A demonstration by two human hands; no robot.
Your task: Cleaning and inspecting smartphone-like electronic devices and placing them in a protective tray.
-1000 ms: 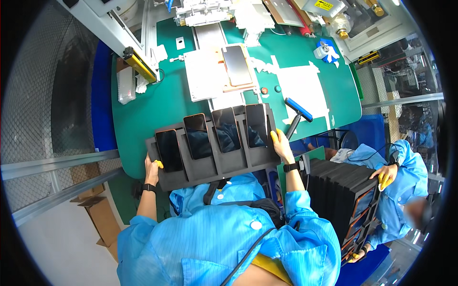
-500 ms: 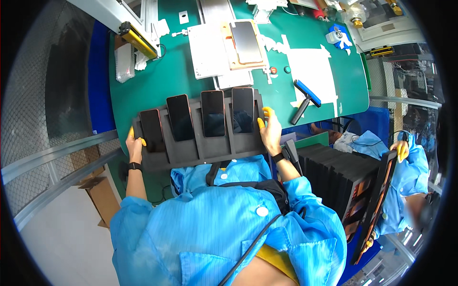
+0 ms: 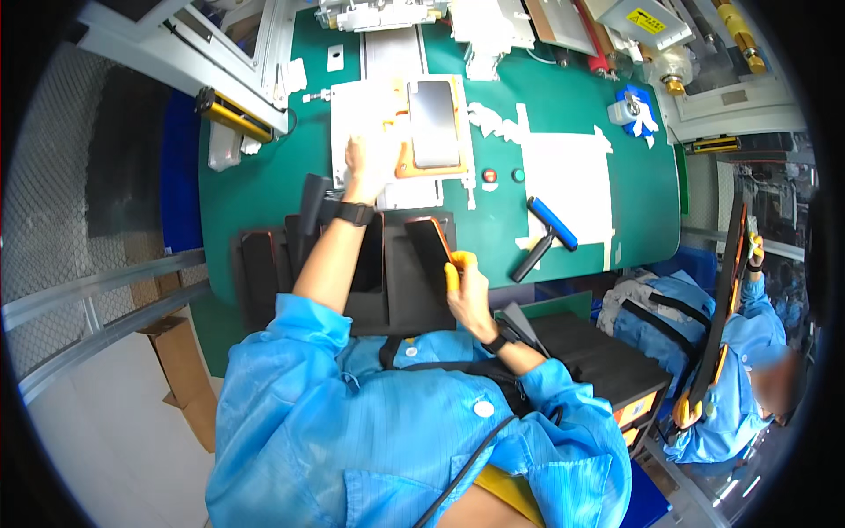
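Phone [image 3: 429, 245], black with an orange edge, slants at the right end of a dark slotted tray [image 3: 414, 304] on the table's near side. The right hand [image 3: 471, 295], yellow covers on its fingertips, pinches the phone's right edge between thumb and fingers. The left hand [image 3: 365, 163] reaches farther, over a white platform [image 3: 348, 106]; glare hides its fingers, so whether they are apart or together cannot be told. As far as shows, a second phone [image 3: 435, 123] already lies on the orange fixture [image 3: 407, 165], while others, partly behind the left forearm, are not yet out of the tray. On the green tabletop [image 3: 229, 194], a blue roller [image 3: 553, 224] lies to the right, touching a taped white sheet [image 3: 568, 180]. Farther right, a co-worker [image 3: 761, 330] in blue holds a long dark tray [image 3: 726, 290]; a cardboard box [image 3: 180, 370] stands near left.
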